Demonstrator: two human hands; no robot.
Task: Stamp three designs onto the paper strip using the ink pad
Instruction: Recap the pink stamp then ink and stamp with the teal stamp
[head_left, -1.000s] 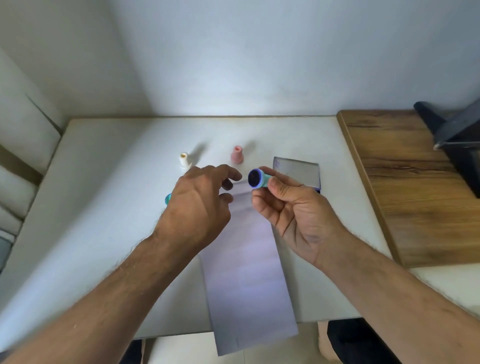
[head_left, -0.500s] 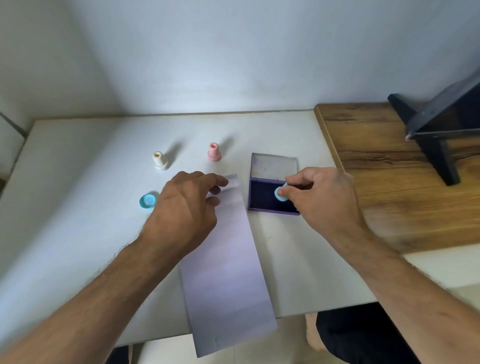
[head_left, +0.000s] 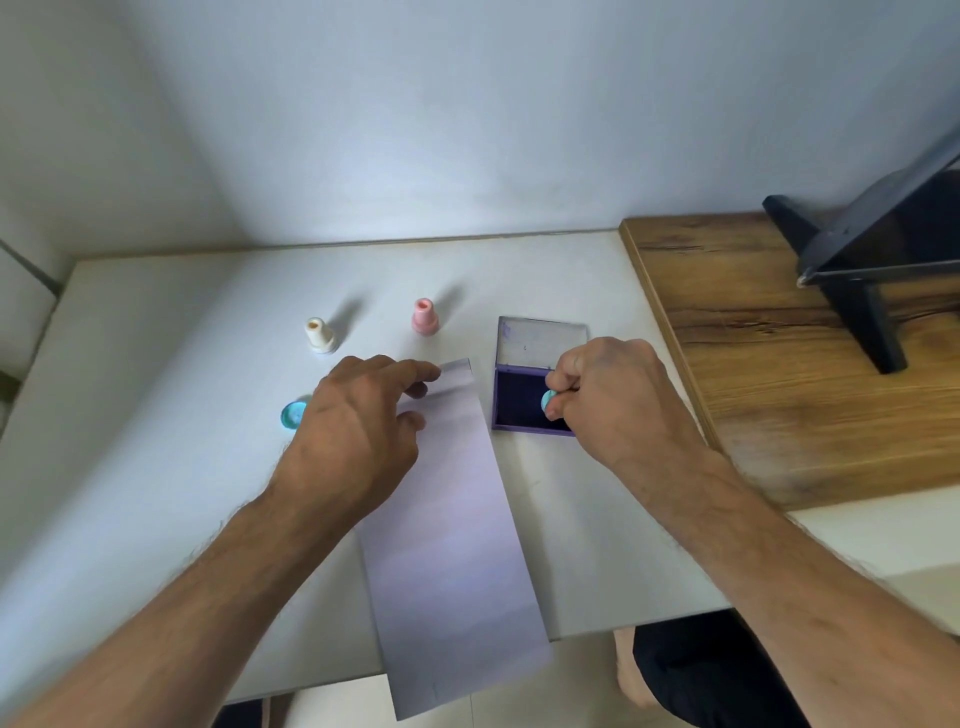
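Just then the right hand (head_left: 613, 400) pinched a teal stamp (head_left: 549, 401) down on the dark ink pad (head_left: 519, 405), whose lid (head_left: 540, 340) lay open. Beside the pad, the paper strip (head_left: 447, 519) hung over the table (head_left: 156, 389) edge, touched by the left hand's (head_left: 353, 436) loosely spread fingers. A teal cap (head_left: 293, 414), cream stamp (head_left: 318, 335) and pink stamp (head_left: 425, 316) stood near. No writing was readable.

white table (head_left: 156, 364) | wooden board (head_left: 779, 364) at right | black stand (head_left: 857, 270) on board

Paper strip (head_left: 452, 519) mid-table, ink pad (head_left: 524, 405) just right of it; two stamps (head_left: 425, 317) behind; cap (head_left: 293, 414) left
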